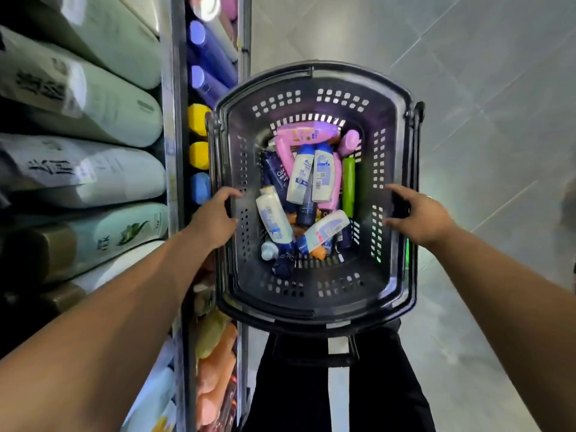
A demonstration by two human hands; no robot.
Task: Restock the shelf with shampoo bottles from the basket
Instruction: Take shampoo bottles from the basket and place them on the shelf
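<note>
A black perforated basket (314,294) hangs in front of me, seen from above. My left hand (215,218) grips its left rim, fingers curled over the edge. My right hand (417,213) grips the right rim the same way. Inside lie several shampoo bottles: white ones with blue labels (300,174), pink ones (307,134), dark blue ones (276,176), a green one (348,185) and an orange one (318,252). The shelf (179,120) stands on my left, with purple (205,45), yellow (198,120) and blue (199,187) capped bottles in rows.
Large pale green and white packs (87,120) fill the shelf further left. Orange and yellow packs (215,363) sit on a lower level. Grey tiled floor (467,88) stretches to the right. My dark trouser legs (336,385) show below the basket.
</note>
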